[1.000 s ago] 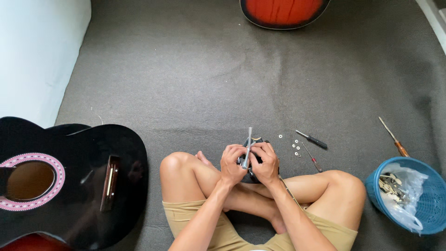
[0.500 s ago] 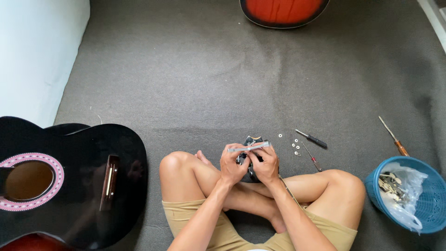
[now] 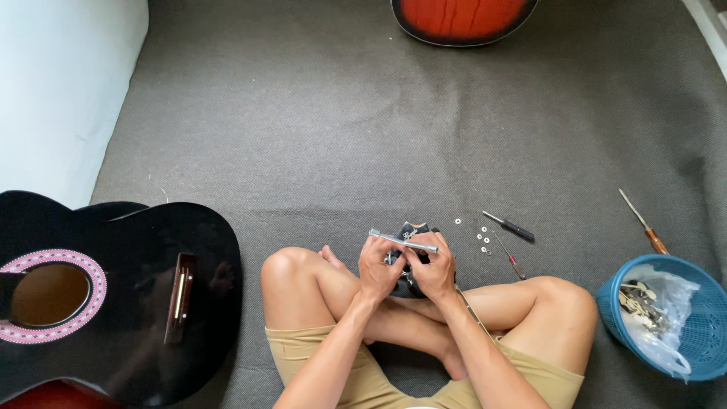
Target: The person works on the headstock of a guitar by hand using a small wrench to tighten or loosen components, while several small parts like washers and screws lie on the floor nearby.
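I sit cross-legged on grey carpet. My left hand (image 3: 376, 266) and my right hand (image 3: 433, 271) meet above my shins, both gripping a thin silver metal strip (image 3: 401, 241) that lies nearly level, tilted slightly down to the right. Behind and below it is a black guitar headstock (image 3: 413, 229), mostly hidden by my fingers. Small silver washers (image 3: 482, 238) lie scattered on the carpet just right of my hands.
A black guitar body (image 3: 113, 295) with a pink-ringed sound hole lies at my left. An orange guitar body (image 3: 460, 19) sits at the top. Two small screwdrivers (image 3: 510, 227) and a wooden-handled one (image 3: 644, 222) lie right. A blue basket (image 3: 685, 318) holds a bag of parts. White wall at left.
The metal strip stood upright between my hands a second ago; it has been turned down to lie nearly level. My hands stayed in place.
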